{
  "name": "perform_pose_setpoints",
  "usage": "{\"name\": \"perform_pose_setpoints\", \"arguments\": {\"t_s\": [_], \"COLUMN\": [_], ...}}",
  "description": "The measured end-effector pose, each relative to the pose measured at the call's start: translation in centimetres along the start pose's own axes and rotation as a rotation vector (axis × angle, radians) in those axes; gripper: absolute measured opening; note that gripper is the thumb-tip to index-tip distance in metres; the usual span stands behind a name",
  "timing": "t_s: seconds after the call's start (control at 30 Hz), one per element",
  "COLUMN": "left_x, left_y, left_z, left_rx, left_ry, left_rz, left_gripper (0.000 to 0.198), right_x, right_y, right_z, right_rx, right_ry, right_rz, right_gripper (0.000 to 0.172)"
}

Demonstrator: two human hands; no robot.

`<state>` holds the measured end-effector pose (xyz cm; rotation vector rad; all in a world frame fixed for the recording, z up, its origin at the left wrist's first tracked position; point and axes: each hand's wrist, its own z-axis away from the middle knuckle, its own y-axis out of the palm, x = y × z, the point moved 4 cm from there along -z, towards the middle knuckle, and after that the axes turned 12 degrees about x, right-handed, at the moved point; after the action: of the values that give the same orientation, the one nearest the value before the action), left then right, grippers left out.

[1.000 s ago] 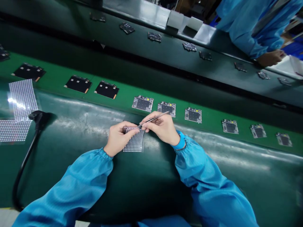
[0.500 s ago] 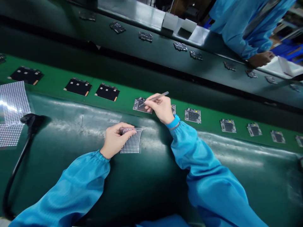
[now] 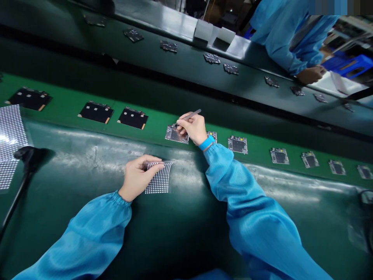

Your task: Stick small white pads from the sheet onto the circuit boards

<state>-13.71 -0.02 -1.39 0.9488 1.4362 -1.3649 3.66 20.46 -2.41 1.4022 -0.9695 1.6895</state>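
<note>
My left hand [image 3: 139,175] is closed on a small sheet of round white stickers [image 3: 159,181], pinched at its top edge between thumb and fingers above the green mat. Farther off, my right hand [image 3: 192,127] grips tweezers [image 3: 194,114] like a pen, their rear end pointing up to the right. The tweezers' tips are hidden by the fingers, at the upper part of a circuit board [image 3: 177,134] lying on the green belt. Just right of that hand, another circuit board [image 3: 213,136] is partly covered by the wrist.
Black-covered boards [image 3: 132,118] lie on the belt to the left, bare boards [image 3: 279,155] to the right. Larger sticker sheets [image 3: 10,132] and a black cable [image 3: 27,163] are at the left. Across the divider, a co-worker's hand [image 3: 311,74] is beside a second row of boards [image 3: 168,46].
The right hand with the tweezers has moved slightly up the board, from its middle toward its top edge. The left hand still holds the sticker sheet. The view has shifted a little.
</note>
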Motion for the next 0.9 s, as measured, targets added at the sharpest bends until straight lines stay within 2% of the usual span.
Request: {"name": "perform_pose_setpoints", "arguments": {"t_s": [0.27, 0.47, 0.9], "left_x": [-0.3, -0.2, -0.3], "left_y": [0.0, -0.1, -0.1], "left_z": [0.0, 0.1, 0.0], "left_rx": [-0.001, -0.005, -0.002], "left_ry": [0.000, 0.010, 0.016], "left_rz": [0.024, 0.027, 0.028], "left_gripper": [0.011, 0.012, 0.011], "right_x": [0.0, -0.3, -0.8], "right_y": [-0.9, -1.6, -3.0], "right_z": [0.5, 1.0, 1.7], "right_rx": [-0.005, 0.004, -0.019], "right_ry": [0.014, -0.028, -0.011], "right_rz": [0.001, -0.029, 0.019], "right_gripper": [0.014, 0.013, 0.021]}}
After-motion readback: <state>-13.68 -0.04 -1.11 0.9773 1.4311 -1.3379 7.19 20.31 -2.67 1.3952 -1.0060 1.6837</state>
